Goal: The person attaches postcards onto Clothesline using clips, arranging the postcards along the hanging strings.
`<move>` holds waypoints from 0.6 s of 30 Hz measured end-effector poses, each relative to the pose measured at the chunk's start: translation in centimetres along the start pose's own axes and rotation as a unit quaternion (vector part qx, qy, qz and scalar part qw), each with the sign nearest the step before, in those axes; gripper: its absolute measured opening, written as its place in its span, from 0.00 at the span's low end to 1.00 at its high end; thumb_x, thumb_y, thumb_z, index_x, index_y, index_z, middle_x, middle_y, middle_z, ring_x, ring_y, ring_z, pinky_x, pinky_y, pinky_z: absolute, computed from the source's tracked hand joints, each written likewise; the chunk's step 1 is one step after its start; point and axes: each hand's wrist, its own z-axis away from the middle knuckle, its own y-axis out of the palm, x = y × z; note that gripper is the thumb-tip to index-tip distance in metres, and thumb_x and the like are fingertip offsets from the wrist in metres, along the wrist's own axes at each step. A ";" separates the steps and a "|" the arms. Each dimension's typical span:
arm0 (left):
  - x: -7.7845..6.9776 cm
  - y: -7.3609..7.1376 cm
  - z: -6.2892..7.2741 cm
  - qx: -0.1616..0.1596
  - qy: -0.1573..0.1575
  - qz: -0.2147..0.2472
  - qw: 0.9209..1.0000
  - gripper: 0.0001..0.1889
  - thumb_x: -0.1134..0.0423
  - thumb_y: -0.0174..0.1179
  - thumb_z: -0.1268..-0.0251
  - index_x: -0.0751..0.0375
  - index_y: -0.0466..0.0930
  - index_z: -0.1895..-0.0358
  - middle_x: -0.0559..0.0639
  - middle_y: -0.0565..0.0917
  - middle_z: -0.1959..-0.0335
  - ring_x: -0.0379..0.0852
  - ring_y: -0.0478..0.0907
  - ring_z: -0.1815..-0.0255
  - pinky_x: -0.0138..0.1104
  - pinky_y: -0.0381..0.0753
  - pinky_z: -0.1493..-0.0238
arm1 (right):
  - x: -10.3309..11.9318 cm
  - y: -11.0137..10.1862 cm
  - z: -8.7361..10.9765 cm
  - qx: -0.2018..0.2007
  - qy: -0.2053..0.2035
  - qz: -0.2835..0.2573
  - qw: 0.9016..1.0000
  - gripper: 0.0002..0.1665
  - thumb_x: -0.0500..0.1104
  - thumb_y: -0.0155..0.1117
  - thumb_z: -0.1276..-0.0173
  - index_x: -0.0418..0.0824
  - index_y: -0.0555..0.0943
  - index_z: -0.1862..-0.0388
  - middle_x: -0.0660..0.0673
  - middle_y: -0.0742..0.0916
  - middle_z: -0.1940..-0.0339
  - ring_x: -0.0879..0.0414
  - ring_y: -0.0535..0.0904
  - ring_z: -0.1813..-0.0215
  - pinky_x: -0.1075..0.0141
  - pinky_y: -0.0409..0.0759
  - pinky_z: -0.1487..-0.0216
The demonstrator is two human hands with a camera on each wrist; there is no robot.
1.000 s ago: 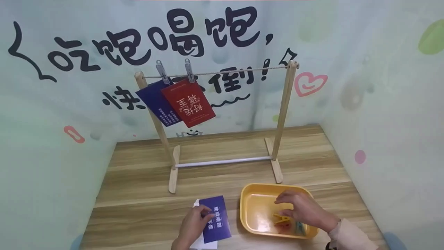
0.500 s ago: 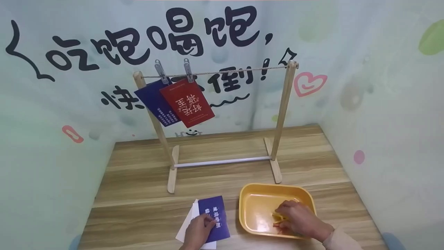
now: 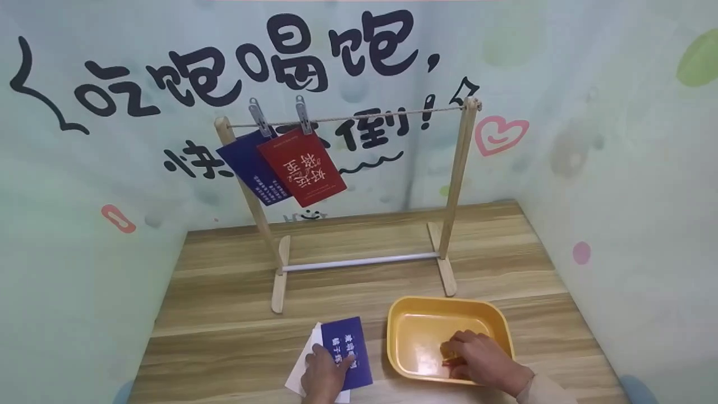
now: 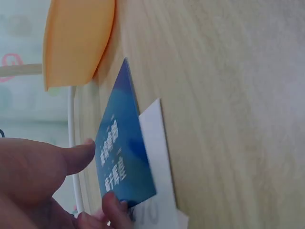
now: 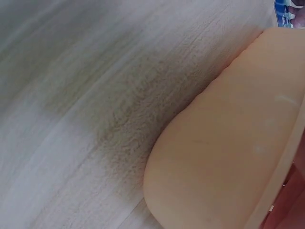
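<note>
My left hand (image 3: 325, 376) rests on a blue card (image 3: 359, 342) with white lettering, which lies over white cards (image 3: 303, 359). In the left wrist view the thumb (image 4: 81, 155) is stretched out at the blue card's side, apart from a fingertip (image 4: 112, 200) at its lower edge. My right hand (image 3: 479, 359) reaches into the yellow tray (image 3: 412, 303), its fingers curled at a yellow clothespin (image 3: 447, 349). A bit of red (image 3: 449, 363) shows below it. The hand hides most of the pins; in the right wrist view the tray's wall (image 5: 224, 133) covers the fingers.
Behind stands a wooden rack (image 3: 459, 168) with a string (image 3: 381, 116) across its top. Two grey clips hold a blue card (image 3: 247, 163) and a red card (image 3: 303, 168) near its left post. Patterned walls border the wood-grain table (image 3: 224, 292).
My right hand has lowered into the tray, and its fingers have closed in at the clothespins. My left thumb and index finger have spread on the blue card; more of the white cards shows.
</note>
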 end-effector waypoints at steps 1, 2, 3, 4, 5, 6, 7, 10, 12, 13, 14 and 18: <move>0.0 0.1 -0.1 0.007 -0.008 0.006 1.000 0.37 0.47 0.75 0.49 0.73 0.67 0.49 0.66 0.76 0.62 0.62 0.81 0.60 0.57 0.80 0.59 | 0.0 0.0 0.0 -0.003 -0.002 0.000 1.000 0.24 0.53 0.81 0.49 0.45 0.86 0.54 0.51 0.85 0.60 0.56 0.79 0.60 0.62 0.78 0.64; 0.0 0.1 -0.2 0.011 -0.013 0.012 1.000 0.39 0.47 0.76 0.50 0.73 0.66 0.47 0.66 0.76 0.61 0.62 0.80 0.59 0.57 0.80 0.58 | 0.0 0.1 0.0 -0.005 -0.002 0.000 1.000 0.24 0.53 0.81 0.48 0.46 0.86 0.55 0.51 0.85 0.61 0.56 0.79 0.60 0.63 0.78 0.64; 0.0 0.1 -0.3 0.014 -0.017 0.014 1.000 0.41 0.47 0.76 0.51 0.74 0.65 0.46 0.66 0.75 0.60 0.62 0.80 0.59 0.56 0.79 0.57 | 0.0 0.1 0.0 -0.004 -0.001 -0.003 1.000 0.24 0.53 0.80 0.47 0.46 0.86 0.54 0.51 0.84 0.60 0.57 0.79 0.60 0.63 0.78 0.64; 0.0 0.1 -0.4 0.014 -0.018 0.015 1.000 0.42 0.46 0.77 0.52 0.74 0.64 0.45 0.66 0.74 0.60 0.61 0.80 0.59 0.56 0.79 0.57 | 0.0 0.1 0.0 -0.004 0.001 -0.004 1.000 0.23 0.54 0.79 0.46 0.45 0.86 0.54 0.51 0.84 0.61 0.57 0.78 0.61 0.63 0.78 0.65; 0.0 0.1 -0.4 0.013 -0.018 0.018 1.000 0.43 0.46 0.77 0.52 0.74 0.64 0.45 0.66 0.74 0.60 0.61 0.80 0.60 0.56 0.79 0.57 | 0.0 0.1 0.0 -0.005 0.001 -0.005 1.000 0.23 0.54 0.79 0.46 0.45 0.86 0.54 0.52 0.84 0.61 0.57 0.78 0.61 0.64 0.78 0.66; 0.0 0.1 -0.5 0.010 -0.016 0.019 1.000 0.43 0.46 0.77 0.53 0.74 0.64 0.45 0.66 0.74 0.60 0.61 0.80 0.61 0.56 0.79 0.58 | 0.1 0.2 0.0 -0.006 0.003 -0.006 1.000 0.23 0.54 0.79 0.46 0.45 0.86 0.54 0.52 0.84 0.61 0.57 0.78 0.61 0.64 0.78 0.66; 0.1 0.1 -0.5 0.007 -0.014 0.021 1.000 0.43 0.47 0.78 0.54 0.73 0.64 0.45 0.65 0.73 0.60 0.60 0.80 0.63 0.55 0.79 0.59 | 0.1 0.3 0.0 -0.008 0.002 -0.008 1.000 0.22 0.54 0.79 0.46 0.45 0.86 0.55 0.52 0.83 0.61 0.57 0.78 0.62 0.65 0.77 0.67; 0.1 -0.1 -0.4 0.006 -0.011 0.021 1.000 0.44 0.49 0.81 0.60 0.72 0.64 0.48 0.64 0.71 0.61 0.58 0.79 0.65 0.54 0.79 0.61 | 0.3 0.4 -0.4 -0.012 -0.001 -0.013 1.000 0.20 0.52 0.81 0.48 0.47 0.85 0.60 0.52 0.83 0.63 0.58 0.77 0.64 0.66 0.76 0.69; 0.0 0.0 -0.4 0.007 -0.012 0.018 1.000 0.45 0.50 0.82 0.65 0.71 0.64 0.49 0.63 0.70 0.61 0.57 0.78 0.66 0.53 0.79 0.62 | 0.4 0.4 -0.6 -0.013 0.000 -0.018 1.000 0.18 0.50 0.81 0.49 0.48 0.84 0.63 0.52 0.82 0.64 0.59 0.77 0.64 0.67 0.75 0.70; -0.1 0.0 -0.4 0.008 -0.015 0.018 1.000 0.45 0.50 0.83 0.67 0.71 0.64 0.50 0.63 0.70 0.61 0.57 0.78 0.66 0.53 0.79 0.62 | 0.5 0.4 -0.7 -0.012 0.001 -0.021 1.000 0.17 0.50 0.82 0.49 0.49 0.83 0.65 0.52 0.82 0.64 0.59 0.77 0.65 0.68 0.74 0.70; -0.2 0.1 -0.5 0.008 -0.019 0.017 1.000 0.46 0.50 0.84 0.69 0.71 0.64 0.51 0.64 0.69 0.60 0.57 0.78 0.65 0.53 0.80 0.62 | 0.6 0.4 -0.8 -0.011 0.002 -0.025 1.000 0.16 0.49 0.82 0.50 0.50 0.82 0.66 0.52 0.82 0.65 0.59 0.76 0.65 0.69 0.73 0.71; -0.4 0.5 -0.8 -0.002 -0.039 0.022 0.999 0.47 0.52 0.86 0.75 0.70 0.64 0.52 0.65 0.69 0.59 0.61 0.78 0.65 0.55 0.81 0.62 | 1.0 0.6 -1.1 -0.012 0.005 -0.031 0.999 0.16 0.46 0.82 0.51 0.51 0.81 0.70 0.52 0.81 0.64 0.59 0.77 0.64 0.70 0.72 0.72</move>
